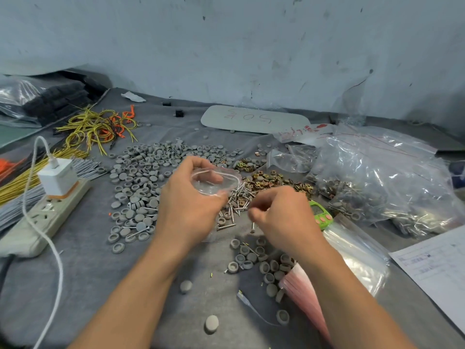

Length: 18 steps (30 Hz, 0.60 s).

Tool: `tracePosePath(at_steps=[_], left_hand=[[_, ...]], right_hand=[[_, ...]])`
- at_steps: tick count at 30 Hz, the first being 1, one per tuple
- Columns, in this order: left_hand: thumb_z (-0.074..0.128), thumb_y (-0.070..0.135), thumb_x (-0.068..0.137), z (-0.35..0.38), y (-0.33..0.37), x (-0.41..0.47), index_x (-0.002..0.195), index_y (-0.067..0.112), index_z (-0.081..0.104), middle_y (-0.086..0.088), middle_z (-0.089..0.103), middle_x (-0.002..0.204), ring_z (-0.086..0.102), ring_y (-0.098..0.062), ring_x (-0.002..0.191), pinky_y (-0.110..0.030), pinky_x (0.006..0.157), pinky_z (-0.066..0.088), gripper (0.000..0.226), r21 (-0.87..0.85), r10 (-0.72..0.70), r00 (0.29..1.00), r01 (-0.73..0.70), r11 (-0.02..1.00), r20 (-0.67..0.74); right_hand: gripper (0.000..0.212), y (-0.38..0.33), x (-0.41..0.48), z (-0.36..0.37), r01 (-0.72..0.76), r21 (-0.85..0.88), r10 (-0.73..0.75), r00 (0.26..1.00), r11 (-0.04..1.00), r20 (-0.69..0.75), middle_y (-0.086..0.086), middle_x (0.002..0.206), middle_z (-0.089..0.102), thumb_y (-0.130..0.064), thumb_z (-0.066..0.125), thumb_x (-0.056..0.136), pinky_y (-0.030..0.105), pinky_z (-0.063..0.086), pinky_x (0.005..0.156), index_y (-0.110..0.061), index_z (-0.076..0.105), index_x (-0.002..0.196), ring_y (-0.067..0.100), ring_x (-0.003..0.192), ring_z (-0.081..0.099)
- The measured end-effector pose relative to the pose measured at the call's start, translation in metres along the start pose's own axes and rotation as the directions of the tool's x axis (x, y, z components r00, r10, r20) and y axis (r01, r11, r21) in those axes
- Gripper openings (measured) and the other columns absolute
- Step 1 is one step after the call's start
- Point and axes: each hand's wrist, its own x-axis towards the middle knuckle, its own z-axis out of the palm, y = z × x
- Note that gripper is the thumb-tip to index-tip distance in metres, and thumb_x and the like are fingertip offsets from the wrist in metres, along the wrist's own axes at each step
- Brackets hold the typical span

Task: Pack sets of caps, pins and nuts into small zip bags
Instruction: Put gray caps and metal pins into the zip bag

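My left hand (187, 197) holds a small clear zip bag (214, 181) with its mouth spread open, above the grey cloth. My right hand (279, 212) is curled just right of it, fingers pinched together; whatever is between them is blurred and hidden. A wide heap of grey round caps (143, 177) lies left of the bag. Silver pins (236, 200) lie scattered under and between my hands. Brass square nuts (274, 180) are piled just beyond my right hand. More caps (261, 263) sit below my right wrist.
A large clear bag of packed sets (382, 182) fills the right side. A stack of empty zip bags (352, 258) and a paper sheet (435, 268) lie at the lower right. A power strip with charger (50, 197), yellow and orange wires (100, 127) and a green timer (320, 214) are nearby.
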Motion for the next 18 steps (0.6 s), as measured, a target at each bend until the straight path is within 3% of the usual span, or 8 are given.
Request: tracePosePath(at_steps=[2,5,8,15,18], left_hand=[[0.086,0.015,0.074,-0.002,0.0,0.0,0.095,0.041,0.055,0.026,0.072,0.092,0.067,0.004,0.075,-0.027,0.066,0.051,0.046,0.004,0.013,0.999,-0.013,1.0,-0.038],[0.085,0.017,0.074,-0.003,0.001,0.0,0.095,0.044,0.053,0.028,0.071,0.092,0.066,0.006,0.081,-0.024,0.067,0.047,0.047,0.012,0.016,0.999,-0.015,1.0,-0.048],[0.085,0.017,0.073,-0.003,0.0,0.0,0.095,0.046,0.052,0.031,0.07,0.092,0.064,0.008,0.08,-0.008,0.06,0.04,0.049,0.04,0.01,0.999,-0.008,0.999,-0.035],[0.085,0.014,0.071,-0.003,0.001,-0.001,0.094,0.045,0.053,0.027,0.071,0.089,0.063,0.007,0.071,-0.005,0.056,0.04,0.05,0.082,0.016,1.0,-0.015,0.997,-0.021],[0.085,0.013,0.071,-0.004,0.002,-0.001,0.094,0.043,0.053,0.025,0.072,0.089,0.062,0.007,0.068,-0.006,0.054,0.04,0.049,0.095,0.014,1.0,-0.012,0.995,-0.018]], right_hand=[[0.006,0.0,-0.005,0.008,0.005,-0.117,0.021,0.975,0.993,0.22,-0.014,0.078,0.072,-0.03,0.077,0.089,0.024,0.056,0.069,-0.028,0.077,0.083,0.002,0.071,0.066],[0.004,-0.005,-0.01,0.019,0.067,-0.202,0.002,0.946,0.977,0.326,-0.006,0.083,0.072,-0.027,0.076,0.086,0.032,0.059,0.074,-0.026,0.073,0.084,0.014,0.078,0.068],[0.003,-0.008,-0.013,0.022,0.11,-0.203,-0.037,0.943,0.973,0.33,0.001,0.089,0.074,-0.023,0.073,0.087,0.036,0.06,0.075,-0.024,0.073,0.09,0.021,0.082,0.069],[0.009,-0.009,-0.016,0.02,0.122,-0.181,-0.065,0.953,0.976,0.296,0.0,0.083,0.071,-0.017,0.068,0.086,0.035,0.058,0.07,-0.025,0.066,0.081,0.022,0.079,0.068],[0.017,-0.007,-0.013,0.014,0.091,-0.133,-0.068,0.983,0.987,0.169,-0.007,0.078,0.07,-0.018,0.071,0.088,0.034,0.059,0.071,-0.026,0.066,0.075,0.016,0.076,0.067]])
